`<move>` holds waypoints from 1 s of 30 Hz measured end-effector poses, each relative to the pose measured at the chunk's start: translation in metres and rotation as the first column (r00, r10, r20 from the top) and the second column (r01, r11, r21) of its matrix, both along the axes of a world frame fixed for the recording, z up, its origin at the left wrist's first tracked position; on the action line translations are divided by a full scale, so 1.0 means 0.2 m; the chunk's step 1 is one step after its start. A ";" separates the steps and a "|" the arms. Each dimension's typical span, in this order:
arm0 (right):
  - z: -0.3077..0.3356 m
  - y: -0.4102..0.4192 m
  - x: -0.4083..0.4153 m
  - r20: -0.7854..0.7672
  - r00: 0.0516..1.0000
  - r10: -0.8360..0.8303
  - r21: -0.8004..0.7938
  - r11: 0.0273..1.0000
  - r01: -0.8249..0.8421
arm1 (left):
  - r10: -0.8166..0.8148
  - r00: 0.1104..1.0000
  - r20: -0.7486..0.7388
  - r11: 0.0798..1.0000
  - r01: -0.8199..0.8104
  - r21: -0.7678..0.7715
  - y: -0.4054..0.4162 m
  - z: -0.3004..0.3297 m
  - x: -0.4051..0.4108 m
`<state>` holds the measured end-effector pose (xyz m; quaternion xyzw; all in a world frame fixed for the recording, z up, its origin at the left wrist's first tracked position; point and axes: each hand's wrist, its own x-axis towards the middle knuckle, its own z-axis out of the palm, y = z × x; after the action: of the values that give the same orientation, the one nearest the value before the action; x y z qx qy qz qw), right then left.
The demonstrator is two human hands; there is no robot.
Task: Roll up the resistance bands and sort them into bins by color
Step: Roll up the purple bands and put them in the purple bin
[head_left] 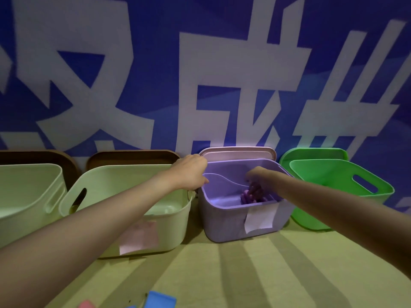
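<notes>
Item, risks, taken left to right. Our left hand (191,172) curls over the near-left rim of the lidless lilac plastic bin (224,221), steadying it; should that grip slacken, we judge the bin could slide toward the pale green plastic bin with slot handle (124,196) just left of that hand. Our right hand (255,181) reaches down inside the lilac bin, fingers bent around the rolled purple resistance band (245,197) near its floor; how firmly it holds we cannot tell. Let go carelessly, the roll may spring loose. Right of that hand: a bright green plastic bin (333,196). Nearest us, below both forearms, blue (161,300) and pink (86,304) pieces wait. Surface: an olive tabletop (244,274), striped with shadow. Room: a blue wall banner with large white characters (211,74) behind the bins.
</notes>
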<state>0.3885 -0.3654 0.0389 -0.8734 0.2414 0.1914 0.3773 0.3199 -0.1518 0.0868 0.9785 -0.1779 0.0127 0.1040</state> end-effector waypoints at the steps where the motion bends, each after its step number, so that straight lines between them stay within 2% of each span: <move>1: 0.03 0.00 -0.02 0.018 1.000 0.000 0.022 1.000 -0.001 | 0.004 1.000 0.017 1.000 -0.003 -0.007 0.00 0.01 -0.01; 4: 0.12 -0.01 -0.09 0.140 0.990 -0.024 0.097 0.995 0.010 | 0.022 0.998 0.056 0.999 -0.020 -0.028 0.00 0.06 -0.07; 8: 0.27 0.08 -0.29 0.364 0.930 0.045 0.163 0.980 -0.111 | 0.057 0.995 0.081 0.997 -0.052 -0.054 0.03 0.12 -0.21; 13: 0.46 0.23 -0.70 0.592 0.742 0.314 -0.065 0.937 -0.345 | 0.142 0.987 0.079 0.986 -0.134 -0.103 0.15 0.14 -0.47; 16: 0.50 0.32 -0.98 0.678 0.620 0.396 -0.123 0.892 -0.435 | 0.169 0.982 0.081 0.976 -0.155 -0.156 0.26 0.09 -0.72; 19: 0.41 0.39 -1.17 0.703 0.537 0.466 -0.178 0.847 -0.502 | 0.190 0.979 0.078 0.971 -0.176 -0.161 0.38 0.03 -0.95; 26: 0.07 0.54 -1.57 0.678 0.419 0.604 -0.289 0.743 -0.603 | 0.314 0.946 0.083 0.925 -0.285 -0.250 0.67 -0.12 -1.39; 30: -0.14 0.62 -1.74 0.682 0.406 0.608 -0.208 0.694 -0.689 | 0.379 0.925 0.017 0.889 -0.358 -0.286 0.83 -0.32 -1.65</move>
<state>0.0398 -0.2407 0.0110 -0.8777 -0.2910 -0.0154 0.3805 -0.0107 0.0150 0.0228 0.9689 0.0110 0.0926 0.2292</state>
